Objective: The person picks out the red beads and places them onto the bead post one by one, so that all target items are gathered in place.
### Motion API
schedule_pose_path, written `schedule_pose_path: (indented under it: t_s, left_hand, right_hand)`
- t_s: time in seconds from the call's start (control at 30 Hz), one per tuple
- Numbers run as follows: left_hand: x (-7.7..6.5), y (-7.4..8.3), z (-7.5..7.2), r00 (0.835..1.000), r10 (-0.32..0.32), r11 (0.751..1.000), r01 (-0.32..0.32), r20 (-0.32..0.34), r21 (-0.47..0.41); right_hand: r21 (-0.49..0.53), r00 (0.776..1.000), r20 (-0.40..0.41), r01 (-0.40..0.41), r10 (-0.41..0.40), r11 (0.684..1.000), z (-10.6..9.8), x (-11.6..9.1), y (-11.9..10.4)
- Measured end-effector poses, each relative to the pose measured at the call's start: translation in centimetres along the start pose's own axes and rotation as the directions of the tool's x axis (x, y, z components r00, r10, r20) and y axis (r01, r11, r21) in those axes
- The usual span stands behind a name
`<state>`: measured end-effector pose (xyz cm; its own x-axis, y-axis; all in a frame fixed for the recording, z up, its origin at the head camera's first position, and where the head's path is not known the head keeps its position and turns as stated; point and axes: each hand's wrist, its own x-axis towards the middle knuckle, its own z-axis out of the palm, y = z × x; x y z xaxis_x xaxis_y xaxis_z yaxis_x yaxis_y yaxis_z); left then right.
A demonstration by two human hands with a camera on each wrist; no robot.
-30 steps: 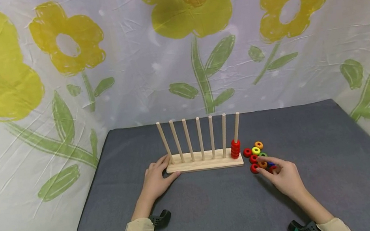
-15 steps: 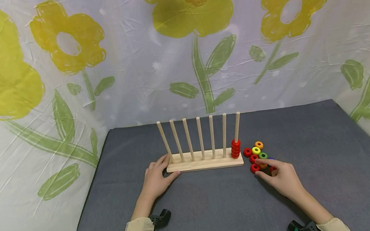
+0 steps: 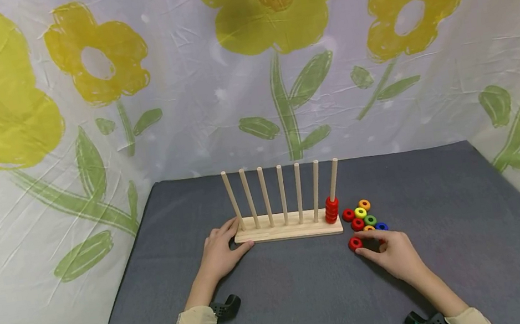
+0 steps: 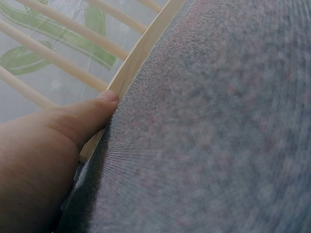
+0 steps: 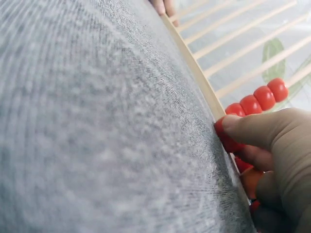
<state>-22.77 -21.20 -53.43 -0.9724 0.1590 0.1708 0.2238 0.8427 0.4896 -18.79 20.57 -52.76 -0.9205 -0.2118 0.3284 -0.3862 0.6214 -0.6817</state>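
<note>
A wooden peg rack (image 3: 288, 231) stands on the table, a row of upright pegs along its base. Red beads (image 3: 331, 210) are stacked on its rightmost peg. My left hand (image 3: 219, 253) grips the left end of the base, thumb along the front edge, as the left wrist view also shows at the thumb (image 4: 92, 114). My right hand (image 3: 397, 256) pinches a red ring-shaped bead (image 3: 355, 243) between thumb and index finger, low over the cloth. In the right wrist view the thumb presses that red bead (image 5: 226, 133); the other fingers curl beneath.
Loose beads lie right of the rack: red beads (image 3: 348, 215), a yellow bead (image 3: 360, 212), an orange bead (image 3: 364, 204), a green bead (image 3: 370, 220) and a blue bead (image 3: 382, 226). Some are partly behind my right hand. Grey cloth (image 3: 286, 303) covers the table; a flowered curtain (image 3: 182, 112) hangs behind.
My right hand has drawn the red bead slightly left and toward me, away from the other loose beads, uncovering the green and blue ones. The left hand and rack have stayed put.
</note>
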Motion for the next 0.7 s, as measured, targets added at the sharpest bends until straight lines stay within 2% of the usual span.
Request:
schedule_pose_path:
  t_s: [0.17,0.5,0.7]
  left_hand:
    - [0.0,0.03,-0.01,1.0,-0.002,1.0,0.002,0.003,-0.004]
    - [-0.01,-0.05,0.06,1.0,0.002,1.0,-0.002,0.001,-0.001]
    - [-0.03,-0.06,0.1,1.0,0.004,1.0,-0.004,-0.001,0.007]
  right_hand:
    - [-0.001,1.0,0.029,0.003,-0.003,1.0,0.02,-0.01,0.21]
    - [0.004,0.998,0.048,-0.029,0.029,1.0,-0.02,0.05,0.08]
    - [0.012,0.999,0.043,-0.023,0.022,1.0,0.01,0.05,0.03]
